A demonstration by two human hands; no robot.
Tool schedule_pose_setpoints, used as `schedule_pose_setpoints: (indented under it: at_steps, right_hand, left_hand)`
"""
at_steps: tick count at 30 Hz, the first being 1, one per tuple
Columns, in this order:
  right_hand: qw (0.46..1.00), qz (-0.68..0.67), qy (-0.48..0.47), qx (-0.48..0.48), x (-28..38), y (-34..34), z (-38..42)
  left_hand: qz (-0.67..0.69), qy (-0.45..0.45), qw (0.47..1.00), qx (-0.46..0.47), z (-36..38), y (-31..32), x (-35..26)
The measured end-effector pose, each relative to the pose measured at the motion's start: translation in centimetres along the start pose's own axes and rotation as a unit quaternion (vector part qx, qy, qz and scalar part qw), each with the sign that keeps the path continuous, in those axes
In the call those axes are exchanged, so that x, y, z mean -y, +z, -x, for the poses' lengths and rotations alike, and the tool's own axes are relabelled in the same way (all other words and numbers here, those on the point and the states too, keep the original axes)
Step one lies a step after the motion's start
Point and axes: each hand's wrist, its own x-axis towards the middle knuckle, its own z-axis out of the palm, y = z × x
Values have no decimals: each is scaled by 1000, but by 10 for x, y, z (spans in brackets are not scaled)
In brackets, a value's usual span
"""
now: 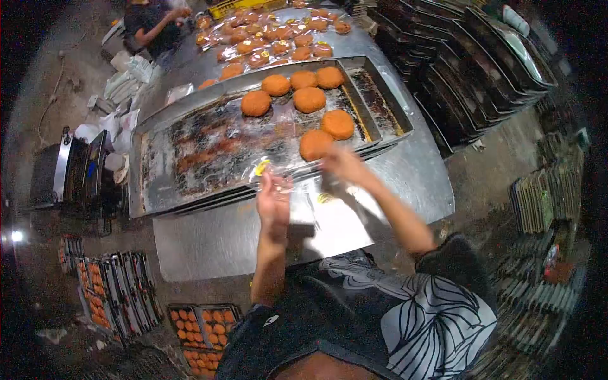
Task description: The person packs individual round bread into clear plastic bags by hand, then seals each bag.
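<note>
My left hand (273, 206) is closed on a clear plastic bag (263, 170) with a yellow label, held up over the near edge of the baking tray (149, 177). My right hand (347, 168), smeared by motion, is at the lower right side of a round orange-brown bun (315, 145), and its fingers are not distinct. Just behind that bun lies another bun (337, 125). Several more sit farther back in the dark, scorched tray, among them a bun (256, 103) at the left of the group.
Wrapped buns (278, 47) cover the back of the metal table (202, 253), near a yellow crate (244, 6). A person (152, 28) works at the far left. Stacked trays (468, 57) stand at the right. Trays of buns (202, 329) are on the floor at lower left.
</note>
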Motion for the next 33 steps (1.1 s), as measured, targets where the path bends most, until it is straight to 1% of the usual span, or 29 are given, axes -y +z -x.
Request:
schedule_pose_setpoints:
  at_steps: [1,2,3,4,5,6,7,8,9,10,11,12,13,15,16,17,19,20,21,23,24,25,27,28,29,30,31,32,33]
  right_hand:
    - [990,53,-86,-102,-46,-12,-38]
    - [942,307,-124,-46,-27,-48,-51]
    - [917,383,-105,-47,-92,-36,-86]
    - [931,350,-98,22,-110,-33,-103]
    - [925,366,-77,75,-103,-35,-116]
    - [948,296,-102,49,-100,-28,-122]
    - [966,227,-125,25,-102,-23,-127]
    - [990,61,-123,21,-91,-22,-123]
    - [991,56,-118,23,-81,-12,-108]
    - [977,115,-133,-120,-51,-3,-84]
    - [939,173,-143,-261,-17,5,-60]
    - [923,86,-277,-252,20,12,-39]
    - [899,80,-354,-247,50,24,-21]
    - [849,172,-438,-241,76,32,-12]
    - [852,176,-425,-251,80,31,-13]
    - [864,170,-406,-243,82,29,-15]
    - [878,166,-380,-240,75,30,-2]
    - [876,144,-392,-240,68,38,11]
    - [875,121,-404,-238,61,46,20]
    - [898,102,-351,-247,62,59,18]
    - [907,109,-309,-265,66,69,10]
    - [913,119,-272,-281,66,73,6]
    - [919,130,-277,-247,53,81,12]
    - [919,6,-278,-280,44,85,18]
    - [904,-117,-276,-306,48,77,26]
    - [956,-114,-55,-265,52,69,38]
    - [949,-56,-71,-302,46,65,32]
    - [962,-179,9,-207,40,55,28]
    - [945,-297,86,-109,34,42,20]
  left_hand:
    - [40,75,992,-88,-3,-3,-6]
    - [36,109,981,-157,3,11,-20]
    - [35,113,979,-166,5,10,-29]
    - [87,99,977,-168,5,6,-40]
    - [137,85,973,-168,9,3,-50]
    - [159,103,969,-156,12,4,-60]
    - [149,140,961,-184,12,8,-67]
    - [173,158,954,-189,13,5,-73]
    - [196,175,946,-189,10,2,-80]
    - [200,184,944,-187,8,-3,-86]
    - [204,191,943,-183,5,-8,-87]
    - [197,192,946,-170,3,-9,-85]
    - [190,181,950,-170,1,-11,-77]
    - [140,192,970,-49,-8,-2,-50]
    - [74,212,970,-90,6,40,-42]
    - [70,198,974,-86,9,53,-43]
    - [60,141,980,-131,7,66,-44]
    - [5,148,987,-56,8,59,-40]
    - [4,141,989,-54,9,56,-33]
    - [35,112,993,-10,22,63,-16]
    - [-5,98,994,-48,20,61,-11]
    - [90,40,994,-39,13,51,-9]
    - [117,-37,992,0,18,39,-24]
    - [120,-33,992,-2,19,35,-22]
    - [87,-72,994,-1,19,30,-15]
    - [54,-114,992,-5,25,25,-8]
    - [-55,-32,998,18,43,31,7]
    - [-167,51,984,43,57,40,21]
    - [-130,-45,990,-31,47,46,24]
